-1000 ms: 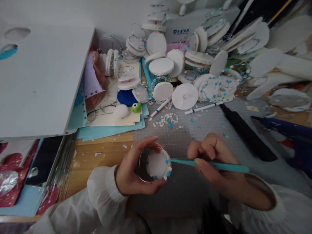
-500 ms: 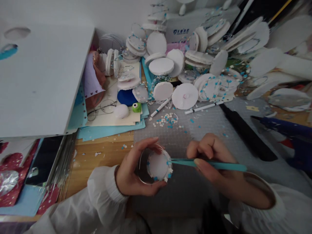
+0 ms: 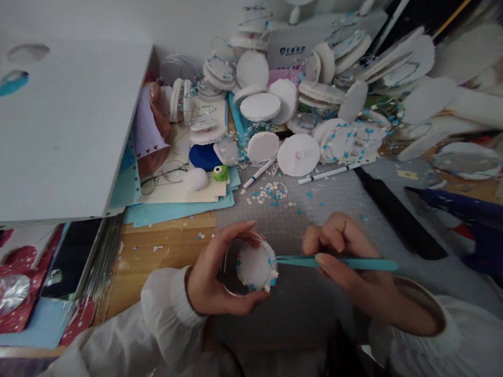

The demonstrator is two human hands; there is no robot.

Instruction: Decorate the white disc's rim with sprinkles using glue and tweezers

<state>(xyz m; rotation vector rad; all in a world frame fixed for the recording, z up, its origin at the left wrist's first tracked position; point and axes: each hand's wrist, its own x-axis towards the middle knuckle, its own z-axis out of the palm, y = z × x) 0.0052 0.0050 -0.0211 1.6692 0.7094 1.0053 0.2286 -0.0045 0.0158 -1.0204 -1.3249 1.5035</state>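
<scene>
My left hand is curled around a small white foam disc with a thin wire ring about it. Tiny blue and white paper flowers dot the disc's right edge. My right hand pinches teal tweezers whose tip touches that flowered edge. Both hands hover over a grey gridded cutting mat. A small heap of loose paper flowers lies on the mat just beyond the hands.
A large pile of white foam discs fills the back of the desk. Two white pens lie before it. A blue glue gun and a black strip lie right; a white board and coloured paper left.
The tweezers' rear end has risen slightly, so they lie more level. The disc and my left hand have stayed in place.
</scene>
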